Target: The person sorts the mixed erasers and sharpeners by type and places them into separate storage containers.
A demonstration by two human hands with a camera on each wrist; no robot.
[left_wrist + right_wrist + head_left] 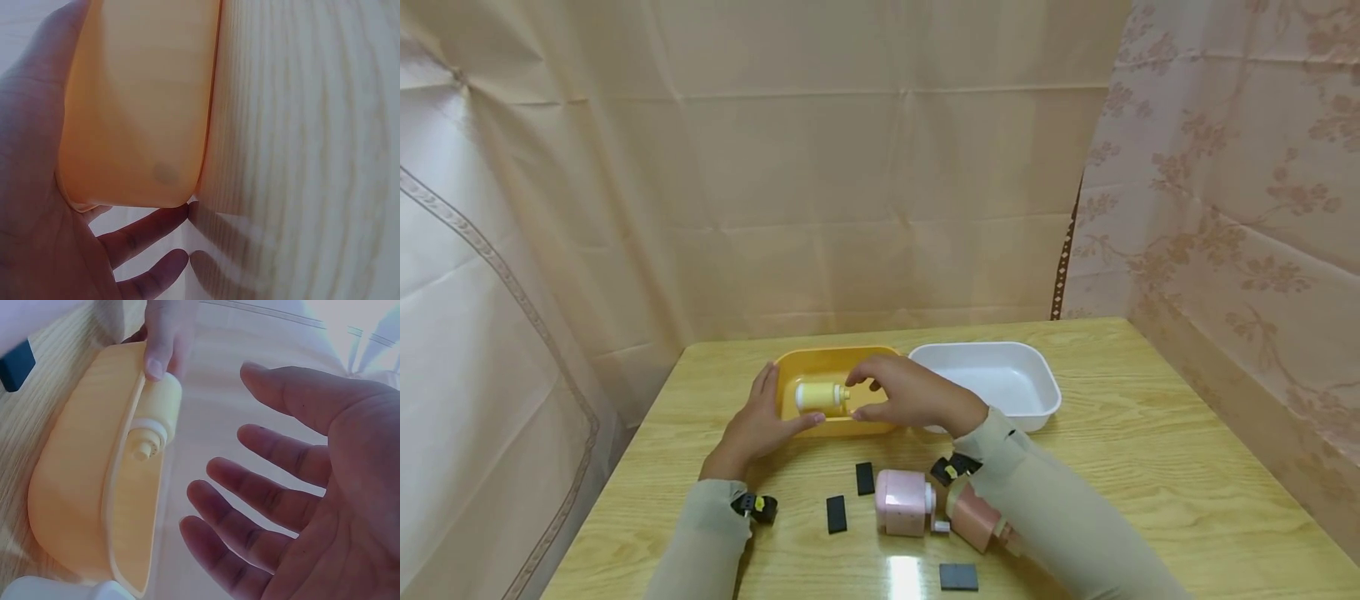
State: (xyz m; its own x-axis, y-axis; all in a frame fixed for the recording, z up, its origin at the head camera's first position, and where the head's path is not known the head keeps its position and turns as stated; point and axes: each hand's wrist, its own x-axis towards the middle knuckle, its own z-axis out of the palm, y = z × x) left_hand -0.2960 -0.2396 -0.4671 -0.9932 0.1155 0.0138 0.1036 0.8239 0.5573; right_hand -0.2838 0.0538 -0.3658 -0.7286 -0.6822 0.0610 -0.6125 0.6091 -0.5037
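Note:
A yellow plastic basin [842, 428] stands at the back of the table, and inside it lies a pale yellow cylinder [818, 397] with a white band and a small stepped knob. My left hand [758, 429] grips the basin's left end, the thumb over the near rim and the fingers along the outer wall. In the left wrist view, the basin wall [137, 112] fills the palm side, with fingertips close to the table. My right hand [917, 390] hovers over the basin's right part, fingers spread and slightly bent, nothing in it. The right wrist view shows the cylinder's knob end [147, 442] facing this hand.
A white basin [985, 379] adjoins the yellow one on the right. Nearer lie a pink crank sharpener [901, 502] and a peach-coloured device [973, 517], partly under the right forearm. Two black blocks [865, 478] and a dark grey block [958, 577] lie around them. Curtains enclose the table.

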